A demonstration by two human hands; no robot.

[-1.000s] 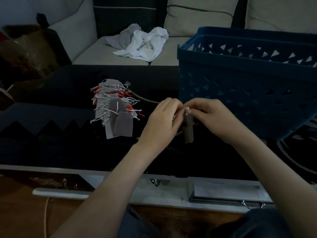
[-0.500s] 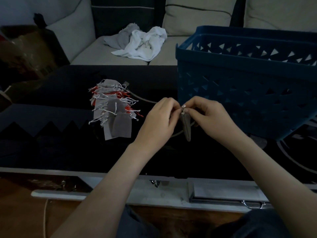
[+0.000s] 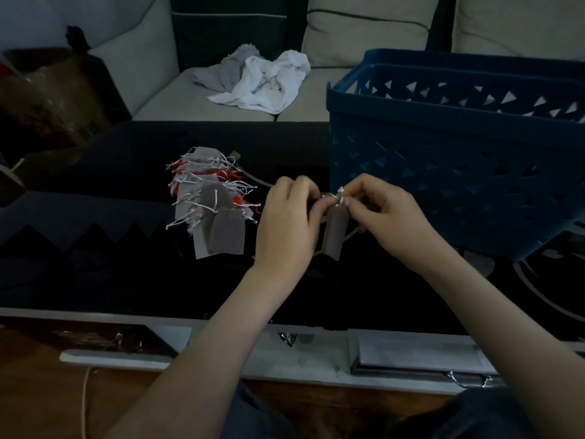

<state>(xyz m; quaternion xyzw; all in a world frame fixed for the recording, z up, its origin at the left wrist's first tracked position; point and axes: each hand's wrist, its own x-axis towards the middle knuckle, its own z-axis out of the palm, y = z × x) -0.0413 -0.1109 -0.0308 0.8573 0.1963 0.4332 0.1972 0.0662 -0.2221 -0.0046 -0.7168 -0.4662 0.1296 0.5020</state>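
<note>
**Both hands pinch the top of a small grey pouch beside the blue basket**

A small grey pouch (image 3: 335, 231) hangs upright between the two hands, just in front of the near left corner of the blue basket (image 3: 443, 172) and above the dark table (image 3: 95, 264). Its white drawstring (image 3: 340, 194) bunches at the top, where the fingertips of both hands meet.

The left hand (image 3: 286, 226) comes in from the side away from the basket, back towards the camera and fingers curled in. They close on the pouch's top edge, but the exact hold is hidden behind the knuckles. The right hand (image 3: 384, 213) is on the basket side. Its thumb and forefinger pinch the string and the mouth of the pouch, and its other fingers are loosely bent behind them.

A pile of pouches (image 3: 212, 204) lies on the table to the left of the basket, past the left hand and apart from it. They are grey and red, overlapping, with white strings sticking out.

The basket stands on the table with its near edge lifted, so it tilts. Beyond it and to its left, crumpled white and grey cloths (image 3: 269, 80) lie on the seat of a pale sofa (image 3: 364, 33). Far to the left of the basket there is a cardboard box (image 3: 53, 99). Nearer the camera than the basket, a flat stack of papers (image 3: 418, 359) rests on a white ledge.
</note>
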